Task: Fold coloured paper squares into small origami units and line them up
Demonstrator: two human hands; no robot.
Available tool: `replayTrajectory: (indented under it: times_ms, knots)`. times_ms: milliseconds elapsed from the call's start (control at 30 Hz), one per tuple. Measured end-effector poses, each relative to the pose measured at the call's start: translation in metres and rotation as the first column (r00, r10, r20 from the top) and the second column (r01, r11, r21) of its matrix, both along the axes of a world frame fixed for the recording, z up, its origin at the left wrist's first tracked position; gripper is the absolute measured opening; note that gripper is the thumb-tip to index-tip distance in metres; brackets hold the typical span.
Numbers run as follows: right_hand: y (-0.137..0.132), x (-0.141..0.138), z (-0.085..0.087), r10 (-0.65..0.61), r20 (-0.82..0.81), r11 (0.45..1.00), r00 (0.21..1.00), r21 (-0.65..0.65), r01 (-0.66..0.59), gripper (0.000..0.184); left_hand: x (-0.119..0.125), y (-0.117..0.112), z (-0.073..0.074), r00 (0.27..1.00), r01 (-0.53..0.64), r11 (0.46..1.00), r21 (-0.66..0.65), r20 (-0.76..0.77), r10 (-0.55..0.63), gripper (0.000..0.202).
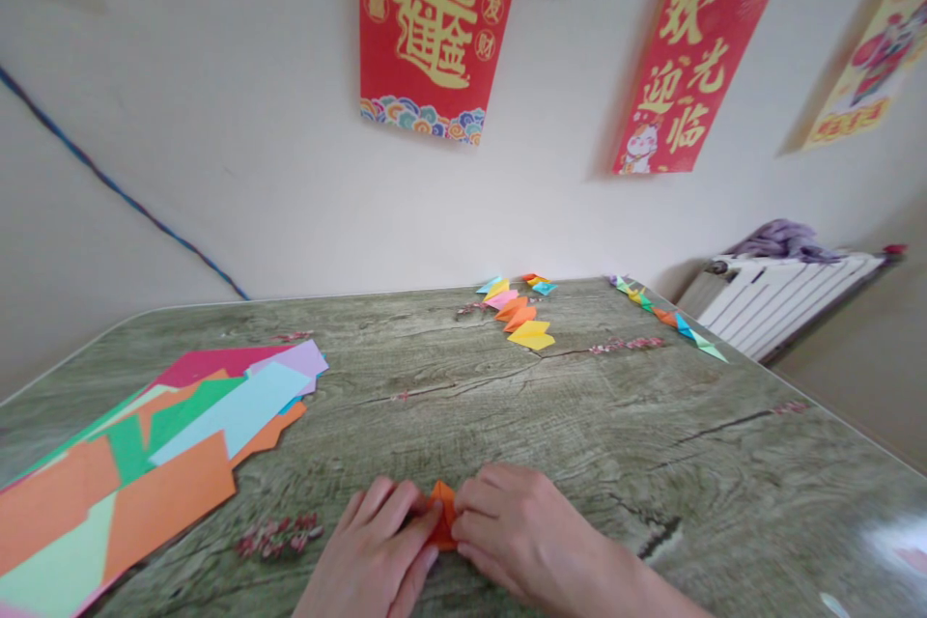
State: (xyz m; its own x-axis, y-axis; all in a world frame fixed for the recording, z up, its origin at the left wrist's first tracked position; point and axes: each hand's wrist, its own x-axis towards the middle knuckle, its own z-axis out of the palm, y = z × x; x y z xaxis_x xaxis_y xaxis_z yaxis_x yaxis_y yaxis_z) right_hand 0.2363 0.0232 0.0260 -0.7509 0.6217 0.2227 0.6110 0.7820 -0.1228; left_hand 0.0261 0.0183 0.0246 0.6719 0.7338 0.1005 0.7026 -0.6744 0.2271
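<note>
A small folded orange paper piece (443, 514) lies on the wood-patterned table (550, 425) near its front edge. My left hand (377, 550) presses it from the left with fingers closed against the paper. My right hand (518, 531) pinches its right side, fingers curled over it. Most of the paper is hidden between the two hands.
A spread of coloured paper sheets (152, 463) lies at the left. Several folded paper shapes (522, 314) sit at the far middle, and a chain of folded pieces (670, 317) runs along the far right edge. A white radiator (782, 299) stands right of the table. Red banners (435, 19) hang on the wall.
</note>
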Motion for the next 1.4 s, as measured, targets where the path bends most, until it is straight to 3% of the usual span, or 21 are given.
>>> replayTrajectory:
  times_ms: [167,433,533,667,833,1100,1400]
  knots:
    - [-0.004,-0.004,-0.001,-0.057,-0.004,0.997,0.998,0.053,0.057,0.015,0.0,0.0,-0.001,0.999,-0.011,1.0,0.012,0.03,0.011,0.018]
    - [-0.006,-0.002,0.002,-0.14,-0.112,0.975,0.984,-0.188,0.118,0.009,-0.001,0.0,0.002,0.997,-0.014,1.0,0.016,0.074,0.013,0.021]
    - [-0.006,-0.004,0.002,-0.187,-0.12,0.964,0.975,-0.214,0.158,0.009,-0.002,-0.001,-0.002,0.996,-0.034,0.999,0.039,0.086,0.031,0.031]
    - [-0.004,-0.01,-0.003,-0.215,-0.123,0.964,0.969,-0.188,0.19,0.009,-0.001,-0.001,-0.015,0.986,-0.063,0.994,0.089,0.16,0.048,0.026]
    - [0.0,-0.013,-0.007,-0.258,-0.204,0.939,0.944,-0.284,0.195,0.012,0.0,0.005,-0.027,0.972,-0.101,0.995,0.024,0.217,0.093,0.012]
    - [0.002,-0.013,-0.004,-0.376,-0.238,0.849,0.896,-0.475,0.23,0.036,0.005,0.005,-0.018,0.953,-0.155,0.975,-0.162,0.234,0.19,0.016]
    - [0.003,-0.016,-0.007,-0.377,-0.315,0.84,0.871,-0.513,0.178,0.043,-0.001,0.008,-0.027,0.926,-0.218,0.965,-0.144,0.283,0.252,0.026]
